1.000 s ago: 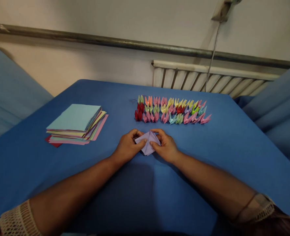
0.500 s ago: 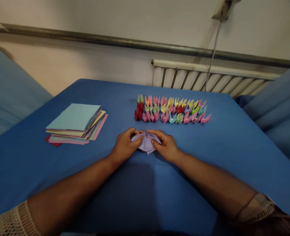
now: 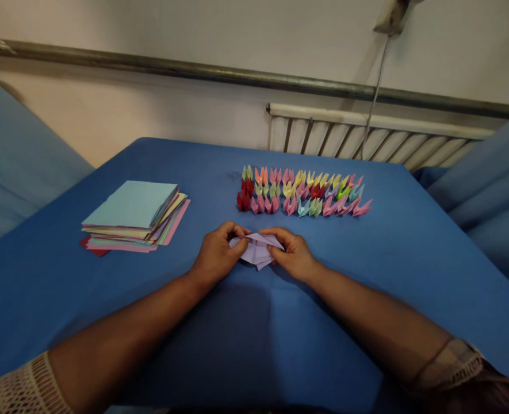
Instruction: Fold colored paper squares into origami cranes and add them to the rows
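Note:
A lilac sheet of origami paper (image 3: 257, 253), partly folded, is held between both hands just above the blue table. My left hand (image 3: 219, 248) pinches its left side, thumb on top and fingers curled behind. On the right side my right hand (image 3: 294, 253) grips it the same way, with the index finger along the top edge. Creases run across the paper, and a small pointed flap hangs at its lower middle. The layers under the fingers are hidden.
Beyond my hands, folded paper cranes (image 3: 302, 192) in many colours stand in rows. To the left lies a stack of coloured paper squares (image 3: 131, 205), light blue on top. The blue table (image 3: 340, 322) reaches a wall with a radiator (image 3: 344, 118). Blue curtains (image 3: 16, 155) hang at both sides.
The upper edge of the lilac paper has opened into a wider gap, and its top layer has shifted between my thumbs. Both hands stay in nearly the same place.

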Demonstrator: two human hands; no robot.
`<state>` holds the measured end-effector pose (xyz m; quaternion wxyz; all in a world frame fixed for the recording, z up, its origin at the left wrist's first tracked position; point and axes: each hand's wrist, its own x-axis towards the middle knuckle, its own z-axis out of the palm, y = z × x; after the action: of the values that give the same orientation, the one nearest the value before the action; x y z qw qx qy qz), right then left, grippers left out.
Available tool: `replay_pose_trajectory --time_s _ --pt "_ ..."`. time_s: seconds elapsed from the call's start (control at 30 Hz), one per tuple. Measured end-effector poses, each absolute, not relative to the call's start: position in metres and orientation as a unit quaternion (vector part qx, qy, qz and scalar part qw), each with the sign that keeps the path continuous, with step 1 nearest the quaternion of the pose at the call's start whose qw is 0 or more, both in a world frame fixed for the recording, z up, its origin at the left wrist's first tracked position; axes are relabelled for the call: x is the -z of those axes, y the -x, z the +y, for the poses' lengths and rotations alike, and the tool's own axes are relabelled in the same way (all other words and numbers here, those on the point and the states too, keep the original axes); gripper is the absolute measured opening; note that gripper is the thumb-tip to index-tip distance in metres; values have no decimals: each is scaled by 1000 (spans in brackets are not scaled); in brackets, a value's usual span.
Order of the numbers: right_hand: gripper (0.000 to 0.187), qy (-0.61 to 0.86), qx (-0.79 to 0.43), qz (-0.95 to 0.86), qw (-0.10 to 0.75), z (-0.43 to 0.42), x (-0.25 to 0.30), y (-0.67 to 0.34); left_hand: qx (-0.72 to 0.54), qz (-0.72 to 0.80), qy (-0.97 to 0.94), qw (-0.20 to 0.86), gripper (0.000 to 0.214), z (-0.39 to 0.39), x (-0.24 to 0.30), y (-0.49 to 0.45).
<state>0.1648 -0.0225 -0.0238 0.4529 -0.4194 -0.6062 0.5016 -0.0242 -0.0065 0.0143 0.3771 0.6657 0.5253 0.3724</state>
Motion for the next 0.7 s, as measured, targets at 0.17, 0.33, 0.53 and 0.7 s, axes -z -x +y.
replay_pose_trajectory --time_s 0.17,0.33,0.53,0.7 --pt "33 418 -537 -572 458 -21 16 -166 -377 477 -701 374 8 -5 -16 27" --pt "31 404 -540 -574 464 -19 14 -170 -382 442 -724 367 8 -9 -27 29" --pt "30 385 -475 -638 468 -24 12 -170 -392 476 -624 480 21 -9 -24 25" --pt "27 375 -463 -658 461 -26 10 -170 -384 492 -552 554 34 -6 -18 22"
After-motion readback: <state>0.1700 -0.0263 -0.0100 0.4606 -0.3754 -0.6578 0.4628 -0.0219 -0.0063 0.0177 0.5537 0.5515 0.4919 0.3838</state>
